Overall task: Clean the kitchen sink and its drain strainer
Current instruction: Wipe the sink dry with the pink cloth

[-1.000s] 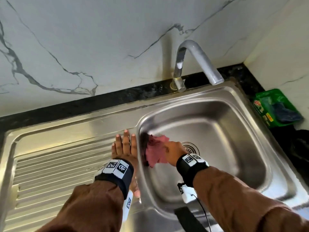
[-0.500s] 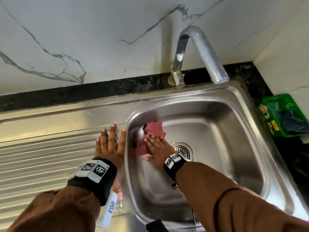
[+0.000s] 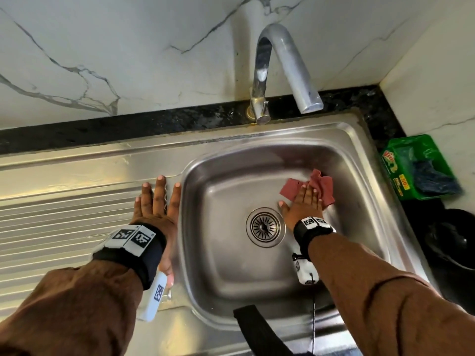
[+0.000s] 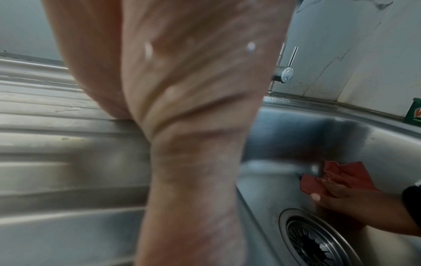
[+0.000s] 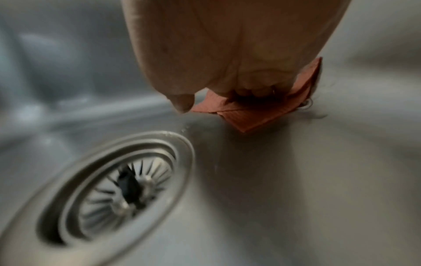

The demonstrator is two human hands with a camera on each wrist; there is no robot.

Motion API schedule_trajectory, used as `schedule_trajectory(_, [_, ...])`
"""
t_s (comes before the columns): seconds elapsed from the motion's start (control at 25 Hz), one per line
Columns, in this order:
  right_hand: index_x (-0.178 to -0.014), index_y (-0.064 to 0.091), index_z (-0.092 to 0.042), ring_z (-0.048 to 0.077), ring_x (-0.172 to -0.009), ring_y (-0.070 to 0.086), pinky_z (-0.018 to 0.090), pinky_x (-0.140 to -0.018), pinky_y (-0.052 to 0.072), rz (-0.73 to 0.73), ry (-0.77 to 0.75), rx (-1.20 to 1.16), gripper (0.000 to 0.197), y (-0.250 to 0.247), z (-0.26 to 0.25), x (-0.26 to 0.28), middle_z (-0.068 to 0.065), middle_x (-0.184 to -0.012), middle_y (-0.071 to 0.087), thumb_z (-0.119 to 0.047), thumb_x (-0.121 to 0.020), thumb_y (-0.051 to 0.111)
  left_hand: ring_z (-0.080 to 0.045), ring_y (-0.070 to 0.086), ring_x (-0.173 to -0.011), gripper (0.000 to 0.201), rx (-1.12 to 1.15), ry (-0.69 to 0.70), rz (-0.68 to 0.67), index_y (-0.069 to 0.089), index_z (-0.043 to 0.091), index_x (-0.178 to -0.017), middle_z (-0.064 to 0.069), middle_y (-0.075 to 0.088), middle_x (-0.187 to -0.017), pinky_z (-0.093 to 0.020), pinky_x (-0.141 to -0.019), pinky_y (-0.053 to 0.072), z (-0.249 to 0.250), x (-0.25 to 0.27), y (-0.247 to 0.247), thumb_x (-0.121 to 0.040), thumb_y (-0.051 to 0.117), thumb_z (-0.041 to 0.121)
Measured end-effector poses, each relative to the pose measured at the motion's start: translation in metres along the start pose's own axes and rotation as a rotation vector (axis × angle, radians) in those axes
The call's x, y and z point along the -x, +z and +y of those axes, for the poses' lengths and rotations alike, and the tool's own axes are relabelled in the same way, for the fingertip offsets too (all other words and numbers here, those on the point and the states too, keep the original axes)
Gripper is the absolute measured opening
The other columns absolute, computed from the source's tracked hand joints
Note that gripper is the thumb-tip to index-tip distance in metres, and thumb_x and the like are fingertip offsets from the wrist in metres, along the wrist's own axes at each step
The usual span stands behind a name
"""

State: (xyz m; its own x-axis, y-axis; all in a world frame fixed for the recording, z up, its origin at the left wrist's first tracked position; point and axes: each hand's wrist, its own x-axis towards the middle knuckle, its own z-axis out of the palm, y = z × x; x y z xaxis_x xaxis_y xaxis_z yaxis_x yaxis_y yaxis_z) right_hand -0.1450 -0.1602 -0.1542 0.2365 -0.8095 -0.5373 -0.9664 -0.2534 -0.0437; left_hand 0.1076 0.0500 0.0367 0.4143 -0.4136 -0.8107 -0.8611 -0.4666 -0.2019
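A steel sink (image 3: pixel 231 273) has a round drain strainer (image 3: pixel 265 226) in the middle of its floor. My right hand (image 3: pixel 303 201) lies flat with straight fingers on a crumpled red cloth (image 3: pixel 322 185), pressing it to the basin floor at the back right, just right of the strainer. In the right wrist view the cloth (image 5: pixel 255 118) pokes out under my palm, with the strainer (image 5: pixel 118 187) close by. My left hand (image 3: pixel 156 201) rests flat, fingers spread, on the ribbed drainboard (image 3: pixel 59 222) beside the basin's left rim. The left wrist view shows the cloth (image 4: pixel 337 178) and strainer (image 4: pixel 314 241) at the right.
A curved chrome tap (image 3: pixel 280 70) overhangs the basin's back edge. A green tub (image 3: pixel 421 168) holding a dark scrubber sits on the black counter at the right, with a dark round object (image 3: pixel 452 253) in front of it. Marble walls stand behind and to the right.
My right hand has slid the red cloth from the basin's left wall across the floor to the back right. The left hand has stayed on the drainboard. The head view shifted.
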Motion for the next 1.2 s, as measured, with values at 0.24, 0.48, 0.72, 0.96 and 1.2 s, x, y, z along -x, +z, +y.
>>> schedule_trajectory(0.24, [-0.157,-0.003,-0.01,0.037,-0.149,-0.017,0.048,-0.121,-0.005,-0.09,-0.234,-0.024,0.091,0.006,-0.069,0.001,0.012,-0.163,-0.018,-0.067,-0.094,0.03,-0.047,-0.044,-0.129,0.182,0.027,-0.005,0.007,-0.055,0.02,-0.126,-0.019,-0.062,-0.13,-0.057,-0.116,-0.013,0.0,0.002,0.0,-0.029,0.097,0.048])
schedule_trajectory(0.48, [-0.157,0.009,-0.011,0.036,-0.151,-0.01,0.05,-0.123,0.0,-0.152,-0.785,0.143,0.084,0.041,-0.111,0.037,0.011,-0.165,-0.006,-0.055,-0.095,0.043,-0.047,-0.043,-0.131,0.179,0.028,-0.024,0.011,-0.054,0.02,-0.127,-0.019,-0.06,-0.133,-0.056,-0.116,-0.013,0.003,0.0,0.0,-0.034,0.097,0.046])
schedule_trajectory(0.72, [-0.151,0.036,-0.012,0.035,-0.149,0.021,0.05,-0.121,0.016,-0.246,-1.331,0.369,0.064,0.063,-0.091,0.076,0.008,-0.161,0.027,-0.043,-0.095,0.039,-0.047,-0.043,-0.13,0.18,0.032,-0.022,0.004,-0.054,0.022,-0.127,-0.018,-0.061,-0.132,-0.056,-0.117,-0.013,0.002,-0.002,0.0,-0.034,0.097,0.045])
schedule_trajectory(0.96, [-0.144,0.05,-0.023,0.023,-0.145,0.033,0.043,-0.119,0.026,-0.171,-1.426,0.384,0.051,0.061,-0.089,0.064,-0.001,-0.156,0.039,-0.019,-0.093,0.056,-0.046,-0.041,-0.133,0.171,0.035,-0.053,0.035,-0.055,0.023,-0.121,-0.019,-0.059,-0.134,-0.055,-0.117,-0.011,0.006,-0.001,0.002,-0.042,0.095,0.042])
schedule_trajectory(1.2, [-0.156,0.024,-0.025,0.024,-0.151,0.018,0.041,-0.122,0.015,0.035,-0.83,0.221,0.064,0.019,-0.064,0.016,0.001,-0.164,0.017,-0.02,-0.097,0.049,-0.048,-0.039,-0.134,0.172,-0.001,-0.073,0.01,-0.056,0.019,-0.12,-0.021,-0.059,-0.134,-0.054,-0.116,-0.011,0.01,0.006,-0.001,-0.042,0.095,0.043])
